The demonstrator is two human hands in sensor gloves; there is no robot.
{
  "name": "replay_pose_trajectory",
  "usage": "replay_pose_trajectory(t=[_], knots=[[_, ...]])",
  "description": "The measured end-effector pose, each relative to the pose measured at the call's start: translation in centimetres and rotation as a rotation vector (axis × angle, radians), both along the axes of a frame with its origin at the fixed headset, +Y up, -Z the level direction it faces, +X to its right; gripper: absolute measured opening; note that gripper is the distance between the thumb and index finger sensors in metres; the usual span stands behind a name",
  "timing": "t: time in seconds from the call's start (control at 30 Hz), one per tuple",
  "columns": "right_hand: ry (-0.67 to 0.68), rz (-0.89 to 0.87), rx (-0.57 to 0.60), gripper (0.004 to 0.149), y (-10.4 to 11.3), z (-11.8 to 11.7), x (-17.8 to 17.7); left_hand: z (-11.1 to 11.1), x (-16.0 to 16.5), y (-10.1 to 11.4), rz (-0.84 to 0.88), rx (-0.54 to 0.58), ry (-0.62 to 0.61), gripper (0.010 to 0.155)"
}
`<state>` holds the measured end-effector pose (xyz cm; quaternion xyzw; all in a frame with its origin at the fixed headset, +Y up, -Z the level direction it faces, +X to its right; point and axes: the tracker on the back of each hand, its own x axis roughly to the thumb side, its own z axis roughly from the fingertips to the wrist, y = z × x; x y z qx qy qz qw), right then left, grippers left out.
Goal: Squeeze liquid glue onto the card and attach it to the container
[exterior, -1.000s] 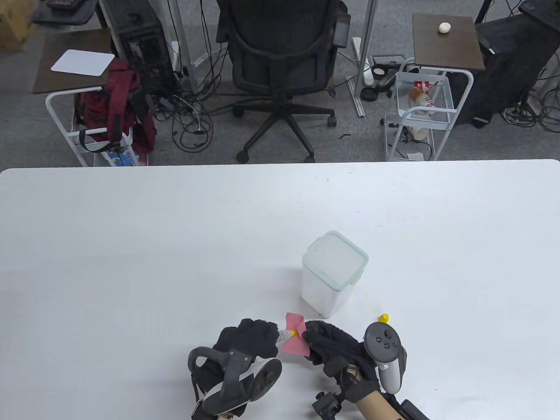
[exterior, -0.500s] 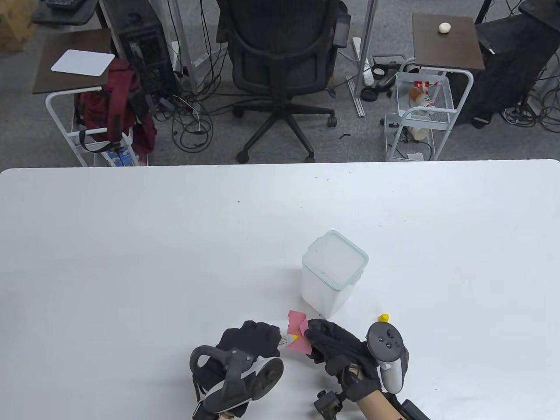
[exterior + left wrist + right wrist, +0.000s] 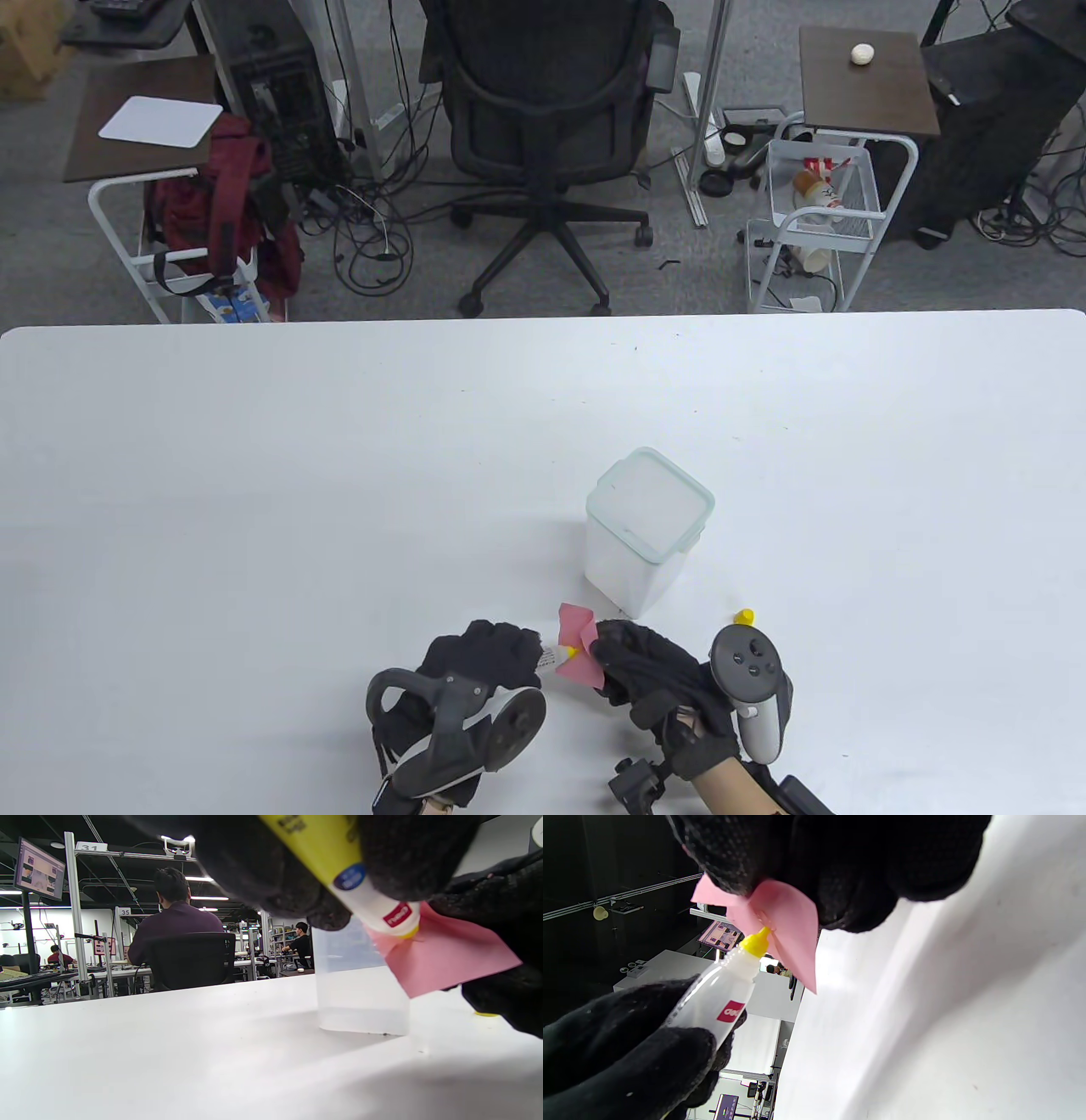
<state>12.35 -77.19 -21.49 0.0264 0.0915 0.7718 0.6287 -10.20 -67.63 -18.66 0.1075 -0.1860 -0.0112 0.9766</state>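
Near the front edge of the white table [image 3: 254, 509], the left hand [image 3: 475, 662] gripped the glue bottle [image 3: 556, 655], fingers curled round its body. The yellow nozzle [image 3: 755, 941] touched the pink card [image 3: 579, 647]. Compared with a second earlier, the nozzle contact point had shifted slightly along the card; the left hand had barely moved. The right hand [image 3: 657, 679] pinched the card, which was bent and raised off the table. It had moved a little rightward since a second ago. The lidded translucent container [image 3: 649, 531] stood unmoved just behind the card, apart from it. A yellow cap [image 3: 745, 615] lay beside the right hand.
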Motion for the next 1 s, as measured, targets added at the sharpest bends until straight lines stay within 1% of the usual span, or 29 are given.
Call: replay_pose_trajectory(t=[0.3,0.47,0.53,0.63,0.73,0.87,1.0], knots=[[-0.004,0.003,-0.001,0.037,0.0,0.0,0.1,-0.3,0.0,-0.5,0.017,-0.043,-0.01,0.054],[-0.009,0.004,0.0,0.037,0.0,0.0,0.2,-1.2,-1.3,-1.2,0.094,-0.076,0.045,0.055],[-0.019,0.003,0.003,0.037,0.0,0.0,0.4,-1.7,-2.0,-1.6,0.132,-0.124,0.062,0.055],[-0.035,-0.003,0.013,0.037,0.2,-0.1,0.7,-2.5,-3.2,-2.3,0.262,-0.199,0.088,0.056],[-0.045,-0.008,0.024,0.037,0.4,0.0,1.0,-3.2,-4.3,-3.0,0.44,-0.258,0.116,0.058],[-0.05,-0.007,0.041,0.037,0.6,0.0,1.3,-4.3,-5.1,-4.4,0.681,-0.38,0.122,0.06],[-0.053,-0.014,0.051,0.037,0.8,0.0,1.6,-5.0,-5.1,-6.0,0.81,-0.485,0.134,0.061]])
